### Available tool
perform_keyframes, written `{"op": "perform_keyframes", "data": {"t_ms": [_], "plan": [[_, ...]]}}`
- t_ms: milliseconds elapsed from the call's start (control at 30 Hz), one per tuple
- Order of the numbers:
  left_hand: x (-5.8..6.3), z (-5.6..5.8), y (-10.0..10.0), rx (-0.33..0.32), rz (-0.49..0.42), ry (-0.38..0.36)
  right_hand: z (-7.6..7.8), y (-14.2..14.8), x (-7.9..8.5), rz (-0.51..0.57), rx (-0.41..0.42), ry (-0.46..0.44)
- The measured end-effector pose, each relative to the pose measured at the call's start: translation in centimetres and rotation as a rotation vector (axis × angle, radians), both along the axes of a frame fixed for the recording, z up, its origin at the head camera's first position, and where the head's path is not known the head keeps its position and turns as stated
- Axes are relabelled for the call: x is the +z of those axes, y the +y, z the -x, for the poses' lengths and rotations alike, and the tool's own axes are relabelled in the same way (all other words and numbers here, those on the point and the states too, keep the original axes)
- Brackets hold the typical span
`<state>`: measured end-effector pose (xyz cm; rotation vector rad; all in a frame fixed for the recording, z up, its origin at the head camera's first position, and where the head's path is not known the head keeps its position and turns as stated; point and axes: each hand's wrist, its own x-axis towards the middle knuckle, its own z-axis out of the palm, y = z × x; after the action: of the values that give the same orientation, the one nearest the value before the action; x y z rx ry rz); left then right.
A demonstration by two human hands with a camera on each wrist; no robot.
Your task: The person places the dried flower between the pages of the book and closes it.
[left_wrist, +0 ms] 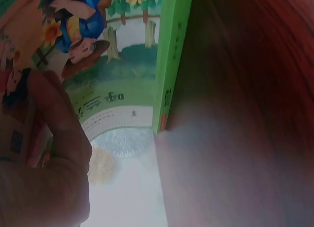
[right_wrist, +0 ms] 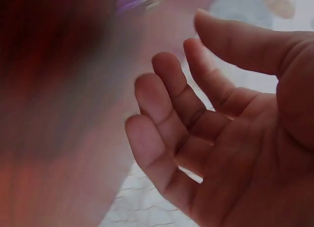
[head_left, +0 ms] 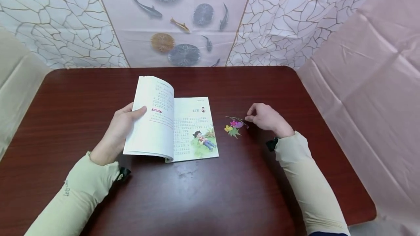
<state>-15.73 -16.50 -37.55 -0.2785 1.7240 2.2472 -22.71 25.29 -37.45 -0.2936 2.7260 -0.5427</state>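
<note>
Nearest to the camera, pale sleeves (head_left: 75, 188) on both forearms, gathered at the wrists, with a black piece (head_left: 124, 174) by the left cuff. Further on, grips with the left hand (head_left: 119, 128) the left part of an open book (head_left: 203, 148): thumb laid on the page, fingers bent behind, against the cover (left_wrist: 117, 99). Seems held so in order to keep the raised pages (head_left: 154, 130) from falling back, and to leave the right page (head_left: 193, 119) free, facing up over the table (head_left: 203, 203). Visible also in the left wrist view, the green spine (left_wrist: 169, 80).

To the right of the book, between it and the right hand (head_left: 265, 117), small flowers (head_left: 233, 123) in pink, purple and yellow, with a green leaf (head_left: 234, 132) and thin stems (head_left: 236, 117), lying on the table, apart from the page edge. Probably lying there so as to be near the right fingers without covering the page. Right fingers loosely bent in the right wrist view, with nothing visible in their hold; cannot tell if touching the stems or only just beside them.

As for obstacles, raised pages hiding most of the left fingers from the head camera. Behind the table, patterned cloth (head_left: 98, 21); on the right side, plain pinkish cloth (head_left: 370, 65) close along the table edge, perhaps limiting sideways room for the right arm.
</note>
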Motion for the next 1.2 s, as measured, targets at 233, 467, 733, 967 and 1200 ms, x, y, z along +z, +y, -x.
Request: {"op": "perform_keyframes", "data": {"t_ms": [233, 467, 733, 967, 1200], "plan": [[-0.1, 0.1, 0.4, -0.021, -0.001, -0.024, 0.5, 1.2, -1.6, -0.014, -0.041, -0.083], [-0.2, -0.1, 0.2, -0.032, 0.005, -0.033, 0.6, 1.4, -2.2, -0.001, -0.018, -0.08], [-0.1, 0.0, -0.1, -0.03, 0.112, 0.033, 0.6, 1.4, -2.3, 0.0, 0.053, -0.075], [-0.3, 0.0, -1.7, -0.051, 0.534, 0.193, 0.4, 1.5, -2.2, -0.005, 0.083, -0.078], [-1.0, -0.5, -3.3, -0.047, 0.854, 0.374, 0.3, 1.7, -2.1, 0.035, 0.073, -0.057]]}}
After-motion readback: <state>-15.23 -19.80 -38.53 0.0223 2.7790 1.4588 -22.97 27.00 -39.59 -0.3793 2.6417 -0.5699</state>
